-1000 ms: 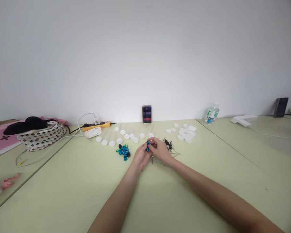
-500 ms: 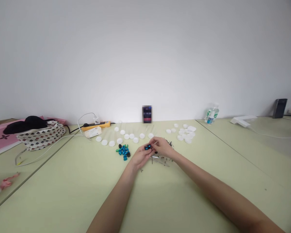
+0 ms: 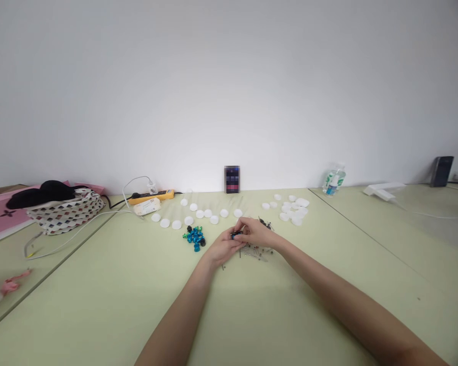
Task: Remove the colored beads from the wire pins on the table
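Note:
Between both hands is a small black-and-blue part (image 3: 235, 235), mostly covered by fingers. My left hand (image 3: 222, 249) cradles it from below, palm up and fingers curled round it. From above, the fingers of my right hand (image 3: 254, 231) are pinched on the same part. Under and beside the hands lies a scatter of thin metal rods or screws (image 3: 256, 254). A pile of blue, green and black small parts (image 3: 194, 236) rests left of my left hand.
White round caps (image 3: 213, 219) on clear tubes stretch behind the hands; more white caps (image 3: 295, 206) cluster at right. A phone (image 3: 232, 179) leans on the wall. Also here are a yellow power strip (image 3: 164, 195), a clear bottle (image 3: 333, 180) and a woven basket (image 3: 66, 211).
My right fingers have closed down over the small part, which now shows less. My left hand stays nearly in place beneath it.

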`<state>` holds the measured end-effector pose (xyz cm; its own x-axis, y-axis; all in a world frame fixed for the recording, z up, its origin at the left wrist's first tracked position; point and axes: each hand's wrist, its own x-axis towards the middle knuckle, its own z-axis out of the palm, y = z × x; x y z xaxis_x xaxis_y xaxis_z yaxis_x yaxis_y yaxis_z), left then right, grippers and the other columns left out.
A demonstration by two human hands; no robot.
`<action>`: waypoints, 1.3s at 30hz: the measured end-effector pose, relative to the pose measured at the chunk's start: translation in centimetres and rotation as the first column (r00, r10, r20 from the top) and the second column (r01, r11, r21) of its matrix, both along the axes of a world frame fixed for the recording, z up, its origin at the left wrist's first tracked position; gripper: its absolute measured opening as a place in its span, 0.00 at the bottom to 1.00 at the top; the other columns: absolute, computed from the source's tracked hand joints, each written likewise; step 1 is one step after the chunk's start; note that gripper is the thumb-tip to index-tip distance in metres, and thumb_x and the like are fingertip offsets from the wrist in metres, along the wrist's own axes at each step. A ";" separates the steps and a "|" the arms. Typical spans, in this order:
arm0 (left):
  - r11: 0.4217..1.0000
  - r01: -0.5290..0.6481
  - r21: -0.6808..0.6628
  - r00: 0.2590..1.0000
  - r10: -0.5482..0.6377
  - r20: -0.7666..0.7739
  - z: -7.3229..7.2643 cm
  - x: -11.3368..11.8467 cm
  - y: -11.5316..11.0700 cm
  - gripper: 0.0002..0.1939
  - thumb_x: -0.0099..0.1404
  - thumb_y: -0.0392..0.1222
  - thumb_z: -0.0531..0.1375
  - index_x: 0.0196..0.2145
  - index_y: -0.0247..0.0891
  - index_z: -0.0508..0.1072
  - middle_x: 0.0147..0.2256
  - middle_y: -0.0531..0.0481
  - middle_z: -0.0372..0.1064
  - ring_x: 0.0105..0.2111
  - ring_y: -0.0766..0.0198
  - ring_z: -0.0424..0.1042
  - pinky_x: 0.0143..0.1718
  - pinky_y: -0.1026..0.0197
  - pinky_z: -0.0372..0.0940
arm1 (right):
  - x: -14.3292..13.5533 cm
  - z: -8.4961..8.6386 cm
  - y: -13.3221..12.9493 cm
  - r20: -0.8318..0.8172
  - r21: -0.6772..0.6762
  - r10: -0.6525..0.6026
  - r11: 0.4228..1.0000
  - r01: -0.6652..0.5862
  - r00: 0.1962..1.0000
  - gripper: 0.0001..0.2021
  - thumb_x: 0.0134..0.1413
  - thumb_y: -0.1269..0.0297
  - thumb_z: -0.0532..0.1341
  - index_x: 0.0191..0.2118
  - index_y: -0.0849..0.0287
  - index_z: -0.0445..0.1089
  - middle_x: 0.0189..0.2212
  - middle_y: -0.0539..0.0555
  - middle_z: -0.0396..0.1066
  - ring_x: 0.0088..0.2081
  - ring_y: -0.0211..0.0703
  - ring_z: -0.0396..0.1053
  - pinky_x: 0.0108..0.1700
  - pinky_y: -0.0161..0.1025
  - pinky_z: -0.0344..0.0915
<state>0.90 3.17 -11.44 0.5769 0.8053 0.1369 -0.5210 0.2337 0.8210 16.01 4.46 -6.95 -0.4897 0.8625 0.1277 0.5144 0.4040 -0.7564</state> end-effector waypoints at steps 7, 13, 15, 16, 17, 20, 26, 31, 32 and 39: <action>0.995 0.044 0.092 0.999 -0.042 -0.026 1.1 -0.1 -0.5 0.25 0.54 0.27 0.61 0.50 0.37 0.66 0.52 0.41 0.63 0.55 0.54 0.59 0.58 0.50 0.50 | 0.3 1.3 -0.3 0.043 0.098 0.080 0.992 -0.084 0.996 0.10 0.50 0.59 0.58 0.35 0.59 0.70 0.28 0.50 0.66 0.22 0.30 0.56 0.23 0.30 0.56; 0.984 0.111 0.139 0.989 -0.095 -0.117 1.9 -0.3 -0.9 0.25 0.54 0.30 0.62 0.50 0.35 0.65 0.50 0.39 0.64 0.51 0.53 0.64 0.56 0.48 0.52 | 0.8 1.5 -0.3 0.053 -0.081 0.138 0.988 -0.133 0.989 0.12 0.49 0.55 0.59 0.33 0.60 0.64 0.34 0.54 0.68 0.23 0.33 0.63 0.22 0.31 0.59; 0.979 0.133 0.152 0.982 -0.110 -0.151 2.1 -0.3 -1.1 0.25 0.54 0.31 0.63 0.50 0.35 0.65 0.49 0.38 0.64 0.49 0.52 0.66 0.56 0.46 0.52 | 0.9 1.5 -0.4 0.049 -0.134 0.156 0.980 -0.149 0.986 0.12 0.50 0.55 0.58 0.33 0.60 0.64 0.36 0.55 0.69 0.23 0.33 0.64 0.21 0.31 0.60; 0.978 0.139 0.155 0.980 -0.113 -0.164 2.2 -0.4 -1.1 0.25 0.54 0.32 0.63 0.50 0.35 0.65 0.49 0.39 0.64 0.49 0.52 0.66 0.56 0.46 0.52 | 0.9 1.5 -0.4 0.044 -0.145 0.162 0.977 -0.154 0.986 0.11 0.50 0.56 0.58 0.33 0.60 0.64 0.37 0.55 0.69 0.23 0.34 0.65 0.21 0.31 0.60; 0.978 0.142 0.156 0.978 -0.115 -0.172 2.4 -0.4 -1.2 0.25 0.54 0.32 0.63 0.50 0.36 0.65 0.50 0.39 0.64 0.49 0.52 0.66 0.56 0.46 0.53 | 1.0 1.6 -0.4 0.038 -0.145 0.168 0.976 -0.161 0.985 0.10 0.50 0.57 0.58 0.34 0.59 0.65 0.37 0.55 0.69 0.23 0.34 0.65 0.21 0.31 0.61; 0.976 0.155 0.153 0.976 -0.127 -0.176 2.6 -0.8 -1.3 0.24 0.54 0.33 0.63 0.49 0.37 0.65 0.50 0.40 0.63 0.49 0.52 0.66 0.56 0.46 0.53 | 0.9 1.7 -0.6 0.021 -0.101 0.192 0.977 -0.189 0.981 0.08 0.49 0.62 0.59 0.35 0.59 0.68 0.35 0.54 0.70 0.25 0.35 0.66 0.24 0.31 0.62; 0.976 0.142 0.166 0.975 -0.108 -0.195 2.5 -1.5 -0.8 0.25 0.57 0.38 0.61 0.52 0.38 0.62 0.52 0.39 0.61 0.47 0.54 0.68 0.54 0.49 0.56 | 0.3 1.4 -0.7 -0.097 -0.143 0.065 0.987 -0.079 0.993 0.09 0.47 0.61 0.60 0.33 0.60 0.70 0.30 0.51 0.70 0.18 0.30 0.61 0.19 0.30 0.57; 0.914 -0.087 0.397 0.857 0.271 -0.437 2.2 -0.5 -0.5 0.18 0.65 0.48 0.50 0.48 0.34 0.63 0.37 0.42 0.71 0.36 0.60 0.72 0.37 0.59 0.66 | -0.4 1.0 -0.8 -0.373 -0.334 -0.222 0.938 0.092 0.901 0.12 0.46 0.56 0.62 0.29 0.62 0.68 0.14 0.47 0.63 0.16 0.32 0.58 0.18 0.30 0.54; 0.874 -0.149 0.462 0.791 0.386 -0.474 2.1 -0.2 -0.6 0.18 0.66 0.49 0.47 0.47 0.34 0.64 0.34 0.44 0.71 0.32 0.62 0.72 0.32 0.61 0.65 | -0.7 0.9 -0.9 -0.417 -0.363 -0.261 0.926 0.104 0.870 0.12 0.46 0.56 0.63 0.29 0.62 0.68 0.13 0.47 0.62 0.16 0.32 0.58 0.18 0.30 0.55; 0.592 -0.428 0.683 0.393 0.802 -0.449 1.1 0.7 -0.7 0.16 0.66 0.49 0.44 0.27 0.38 0.61 0.19 0.54 0.60 0.21 0.64 0.61 0.24 0.63 0.51 | -3.2 -0.7 -1.6 -0.567 -0.440 -0.325 0.896 0.056 0.757 0.14 0.46 0.54 0.61 0.29 0.62 0.64 0.15 0.47 0.60 0.17 0.31 0.57 0.19 0.30 0.54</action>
